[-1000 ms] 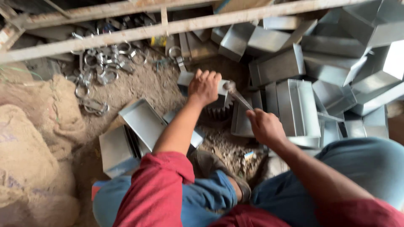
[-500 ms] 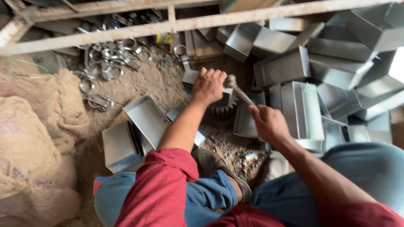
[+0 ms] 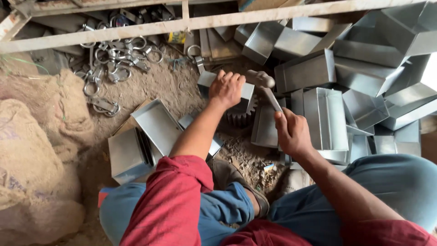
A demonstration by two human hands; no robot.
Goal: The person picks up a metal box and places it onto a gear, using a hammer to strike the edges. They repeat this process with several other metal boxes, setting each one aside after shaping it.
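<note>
Right hand (image 3: 292, 132) grips hammer (image 3: 266, 86); left hand (image 3: 226, 89) steadies metal piece (image 3: 207, 79)

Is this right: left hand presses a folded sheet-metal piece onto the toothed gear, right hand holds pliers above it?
Not quite. The right hand holds a hammer, not pliers; the head view shows its head raised beside the work. The rest stands: the left hand presses the folded sheet-metal piece onto the toothed gear.
</note>
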